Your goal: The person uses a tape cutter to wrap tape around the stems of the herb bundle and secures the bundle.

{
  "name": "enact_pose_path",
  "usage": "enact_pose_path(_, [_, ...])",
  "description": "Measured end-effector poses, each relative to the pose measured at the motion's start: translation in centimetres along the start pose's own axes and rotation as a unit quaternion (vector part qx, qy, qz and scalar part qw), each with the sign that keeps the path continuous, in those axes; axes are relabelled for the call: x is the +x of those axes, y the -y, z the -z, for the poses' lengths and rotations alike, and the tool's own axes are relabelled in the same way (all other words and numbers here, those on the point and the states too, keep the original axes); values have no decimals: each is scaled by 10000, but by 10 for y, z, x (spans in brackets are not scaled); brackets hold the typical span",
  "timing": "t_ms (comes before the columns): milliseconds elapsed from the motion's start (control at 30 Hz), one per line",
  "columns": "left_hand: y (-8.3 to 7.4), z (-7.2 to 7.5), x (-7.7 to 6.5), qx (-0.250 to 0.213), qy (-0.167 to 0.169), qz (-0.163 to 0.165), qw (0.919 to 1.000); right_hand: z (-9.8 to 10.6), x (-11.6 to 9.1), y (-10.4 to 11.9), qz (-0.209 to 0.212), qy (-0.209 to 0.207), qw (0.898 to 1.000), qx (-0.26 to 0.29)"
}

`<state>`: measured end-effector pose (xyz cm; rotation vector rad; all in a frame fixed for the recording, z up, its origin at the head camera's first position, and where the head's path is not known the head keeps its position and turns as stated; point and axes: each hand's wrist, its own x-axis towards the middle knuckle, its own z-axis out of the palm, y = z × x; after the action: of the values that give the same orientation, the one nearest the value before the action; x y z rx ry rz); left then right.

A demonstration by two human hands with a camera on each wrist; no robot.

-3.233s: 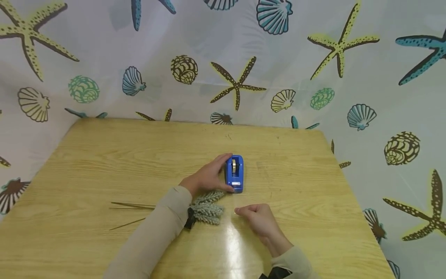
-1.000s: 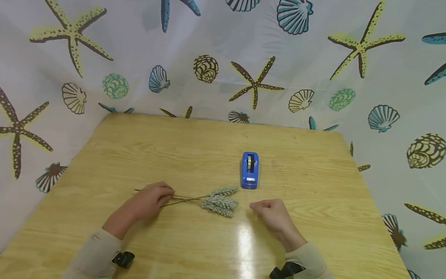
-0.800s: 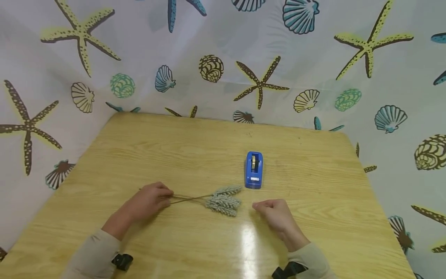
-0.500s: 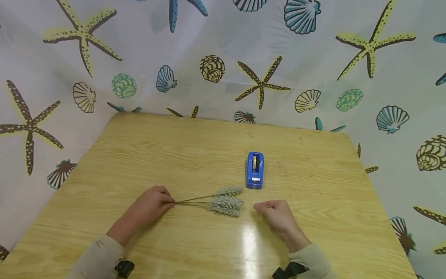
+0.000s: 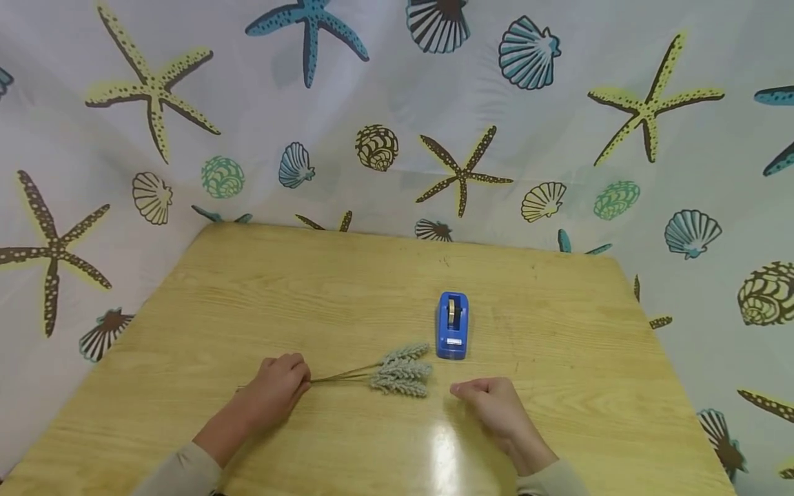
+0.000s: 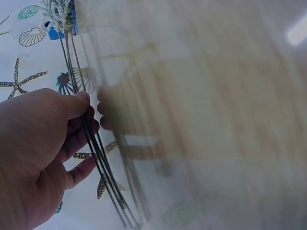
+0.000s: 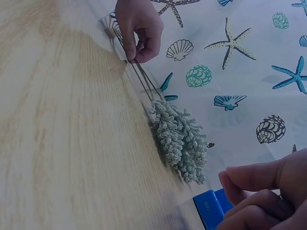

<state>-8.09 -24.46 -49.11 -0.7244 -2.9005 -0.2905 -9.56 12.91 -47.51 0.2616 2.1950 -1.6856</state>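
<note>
Gripping anything with that left hand point(image 5: 276, 389)?

Yep, thumb and fingers are closed around the thin stems point(image 5: 342, 377) of some frosty grey-green sprigs point(image 5: 402, 373). Left wrist cam shows it pretty clearly, stem ends poking out past the hand.

Cool, and where's the fluffy end?

Lying on the wood-look bench point(image 5: 335, 289), pointing toward the right hand point(image 5: 496, 406), near it but not touching.

So what's the right one up to?

Fingers curled in, thumb and forefinger tips together. Honestly can't tell if there's something thin pinched in there, way too small to make out.

And the blue thing?

Tape dispenser point(image 5: 453, 331) with a roll in it, sitting on the bench just past the sprigs, apart from both hands. Behind the bench there's a white cloth point(image 5: 397, 89) with starfish and shells all over.
</note>
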Motion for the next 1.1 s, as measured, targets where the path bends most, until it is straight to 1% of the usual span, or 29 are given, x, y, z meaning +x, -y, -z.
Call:
enact_pose_path(100, [1,2,2,-203,95,146,9996,1,0,1,3,16,10000,32])
enact_pose_path(167, [1,3,3,-504,188,394,9978,3,-2,0,-28,-3,10000,4])
enact_pose_path(233, [0,5,3,-696,237,573,9957,4,-3,-1,-46,-23,10000,13])
enact_pose_path(267, [0,6,4,-752,220,646,9948,4,-3,-2,-51,-26,10000,17])
enact_pose_path(333, [0,8,3,-854,65,728,9937,4,-2,-1,-37,-8,10000,39])
enact_pose_path(433, [1,9,4,-778,-386,616,9943,5,0,1,-38,31,9999,92])
enact_pose_path(500, [1,8,5,-760,-685,541,9933,6,2,4,-60,48,9999,128])
enact_pose_path(567, [2,8,7,-722,-892,450,9924,7,4,6,-113,66,9997,220])
enact_pose_path(633, [3,7,9,-646,-1013,387,9920,8,4,8,-120,114,9994,295])
enact_pose_path(800, [3,4,11,-445,-1291,348,9900,11,2,11,-103,222,9990,386])
enact_pose_path(967, [1,1,13,-357,-1609,104,9863,12,2,16,-119,238,9988,410])
enact_pose_path(1100, [-7,-1,20,-357,-1607,-89,9863,14,2,19,-105,259,9988,408])
